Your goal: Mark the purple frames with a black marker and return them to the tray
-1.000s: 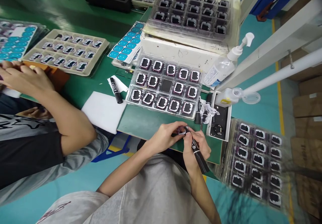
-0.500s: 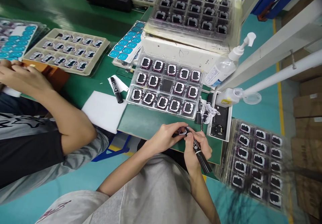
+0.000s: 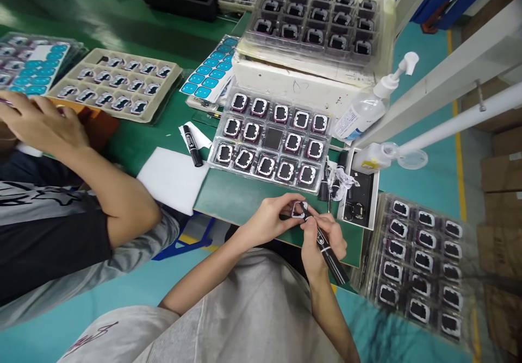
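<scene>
Between the thumb and fingers of my left hand (image 3: 269, 219) is a small rounded-square frame (image 3: 299, 210), white with a purplish rim. My right hand (image 3: 322, 238) is closed around a black marker pen (image 3: 329, 254), its tip at the frame's edge. Whether the tip touches the frame I cannot tell. Just beyond my hands lies a clear plastic tray (image 3: 261, 182) with similar white-and-black frames in its pockets. One pocket in its middle row (image 3: 273, 138) holds no frame.
Left of the tray are another marker (image 3: 192, 145) and a white foam sheet (image 3: 173, 181). At right stand a pump bottle (image 3: 362, 113), a white box (image 3: 374, 211) and a lower tray of frames (image 3: 391, 250). A co-worker's arm (image 3: 122, 200) is at far left.
The frame in my left hand has turned to show more of its opening, with the marker tip still at it. The co-worker's hand has shifted slightly; the whole view has moved a little.
</scene>
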`<state>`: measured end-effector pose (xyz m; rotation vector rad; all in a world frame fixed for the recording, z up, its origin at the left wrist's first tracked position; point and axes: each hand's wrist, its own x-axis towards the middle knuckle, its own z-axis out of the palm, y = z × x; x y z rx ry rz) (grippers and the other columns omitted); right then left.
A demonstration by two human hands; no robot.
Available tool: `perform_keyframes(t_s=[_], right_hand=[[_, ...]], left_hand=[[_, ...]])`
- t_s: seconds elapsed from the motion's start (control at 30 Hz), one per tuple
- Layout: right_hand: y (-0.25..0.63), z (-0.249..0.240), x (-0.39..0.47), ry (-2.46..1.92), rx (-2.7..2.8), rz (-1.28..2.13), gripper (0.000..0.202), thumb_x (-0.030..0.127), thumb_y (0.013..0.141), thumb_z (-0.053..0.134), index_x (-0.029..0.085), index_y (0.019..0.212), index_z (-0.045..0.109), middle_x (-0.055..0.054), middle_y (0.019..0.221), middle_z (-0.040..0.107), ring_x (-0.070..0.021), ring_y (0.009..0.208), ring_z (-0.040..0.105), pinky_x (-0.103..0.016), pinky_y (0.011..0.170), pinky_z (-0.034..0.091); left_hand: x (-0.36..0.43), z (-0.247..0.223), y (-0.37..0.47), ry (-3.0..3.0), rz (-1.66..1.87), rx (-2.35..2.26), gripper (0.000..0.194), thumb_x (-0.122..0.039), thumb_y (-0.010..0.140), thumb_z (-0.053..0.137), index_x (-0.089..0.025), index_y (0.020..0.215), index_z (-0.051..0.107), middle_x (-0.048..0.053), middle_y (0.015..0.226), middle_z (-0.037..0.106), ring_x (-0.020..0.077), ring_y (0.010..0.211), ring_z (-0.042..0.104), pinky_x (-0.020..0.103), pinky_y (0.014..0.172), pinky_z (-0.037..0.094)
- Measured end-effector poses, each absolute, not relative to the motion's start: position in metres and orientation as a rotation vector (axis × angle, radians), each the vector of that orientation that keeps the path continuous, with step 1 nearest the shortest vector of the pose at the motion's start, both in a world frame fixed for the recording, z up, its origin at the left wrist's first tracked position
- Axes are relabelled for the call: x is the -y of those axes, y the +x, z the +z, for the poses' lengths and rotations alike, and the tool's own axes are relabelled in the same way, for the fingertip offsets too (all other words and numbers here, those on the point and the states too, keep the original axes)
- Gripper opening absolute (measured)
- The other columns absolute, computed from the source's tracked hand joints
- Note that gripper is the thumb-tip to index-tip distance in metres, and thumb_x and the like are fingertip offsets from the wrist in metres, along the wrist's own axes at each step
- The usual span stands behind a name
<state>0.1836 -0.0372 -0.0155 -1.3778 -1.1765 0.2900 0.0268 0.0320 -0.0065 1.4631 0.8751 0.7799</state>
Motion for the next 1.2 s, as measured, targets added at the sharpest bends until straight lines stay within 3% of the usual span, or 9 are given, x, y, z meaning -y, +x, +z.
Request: perform_keyframes(t_s=[0.37,0.63,0.8,0.97,1.07,1.2], right_hand=[[0.187,-0.018,0.033,-1.204,1.229,0.192,0.009,0.026,0.102,0.075,0.027,0.107,0.067,0.009,0.072,0.074,-0.0184,0.075,0.081,-0.053,0.081,0.083],[0.187,-0.014,0.034,-1.197,1.209,0.234,0.012,0.022,0.099,0.076,0.027,0.107,0.069,0.008,0.070,0.074,-0.0188,0.071,0.079,-0.049,0.076,0.081],[0.186,-0.011,0.034,-1.280,1.216,0.277,0.007,0.024,0.099,0.075,0.025,0.104,0.070,0.007,0.069,0.074,-0.0212,0.079,0.086,-0.036,0.072,0.074],[0.185,-0.009,0.032,-1.322,1.208,0.277,0.006,0.028,0.099,0.075,0.025,0.100,0.070,0.007,0.067,0.073,-0.0208,0.075,0.085,-0.033,0.067,0.070],[0.184,-0.011,0.033,-1.285,1.198,0.285,0.007,0.029,0.100,0.075,0.026,0.102,0.068,0.007,0.068,0.074,-0.0200,0.073,0.082,-0.035,0.067,0.071],[0.184,-0.016,0.035,-1.187,1.179,0.292,0.007,0.026,0.100,0.071,0.028,0.105,0.067,0.008,0.070,0.074,-0.0183,0.069,0.075,-0.047,0.075,0.079]], left_hand=[[-0.035,0.006,0.024,1.308,0.761,-0.833,0.057,-0.039,0.092,0.100,-0.020,0.138,0.073,0.006,0.114,0.089,0.0254,0.104,0.090,0.039,0.104,0.074],[-0.033,0.004,0.024,1.372,0.757,-0.846,0.039,-0.031,0.099,0.090,-0.023,0.134,0.074,0.007,0.124,0.090,0.0277,0.115,0.090,0.039,0.106,0.074],[-0.031,0.005,0.024,1.503,0.793,-0.909,0.040,-0.026,0.101,0.086,-0.023,0.139,0.075,0.006,0.117,0.090,0.0243,0.105,0.089,0.035,0.098,0.073],[-0.029,0.005,0.024,1.554,0.808,-0.942,0.042,-0.028,0.100,0.085,-0.022,0.141,0.074,0.004,0.109,0.089,0.0215,0.095,0.087,0.033,0.093,0.072],[-0.030,0.007,0.023,1.549,0.797,-0.965,0.045,-0.031,0.099,0.089,-0.022,0.141,0.074,0.003,0.104,0.087,0.0203,0.089,0.084,0.032,0.089,0.070],[-0.033,0.010,0.022,1.507,0.741,-0.970,0.052,-0.039,0.095,0.095,-0.021,0.139,0.074,0.003,0.101,0.085,0.0180,0.078,0.078,0.030,0.077,0.066]])
